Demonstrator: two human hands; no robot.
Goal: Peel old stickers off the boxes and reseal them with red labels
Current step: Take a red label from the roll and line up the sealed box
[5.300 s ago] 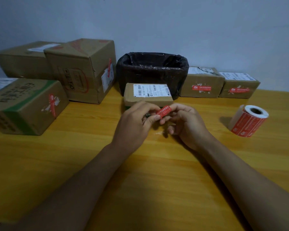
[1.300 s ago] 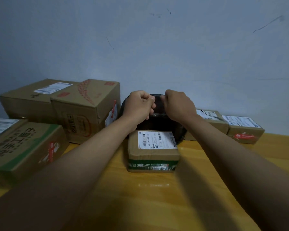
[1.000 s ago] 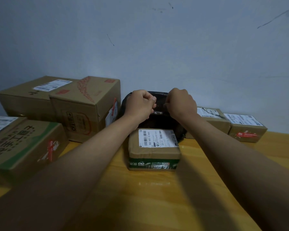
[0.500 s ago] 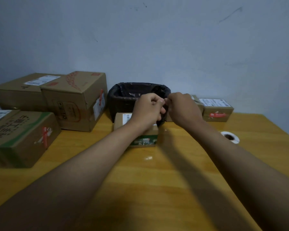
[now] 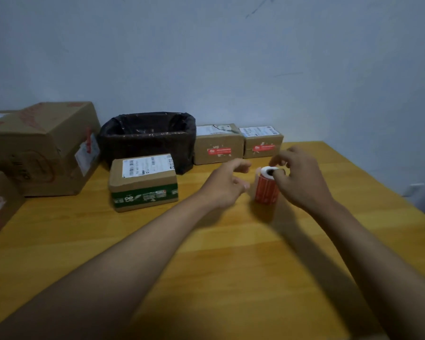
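Head view: two bare forearms over the wooden table. Left hand loosely spread, empty, just left of the upright roll of red labels. Right hand at the roll's top, blurred; grip cannot tell. Farther left, green-banded box; behind, black-lined bin.

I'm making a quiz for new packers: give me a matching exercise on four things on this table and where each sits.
Things:
1. roll of red labels
2. black-lined bin
3. green-banded box
4. large box

Places:
a. against the wall, centre
b. far left
c. between the two hands
d. just in front of the bin

Pairs: 1-c, 2-a, 3-d, 4-b
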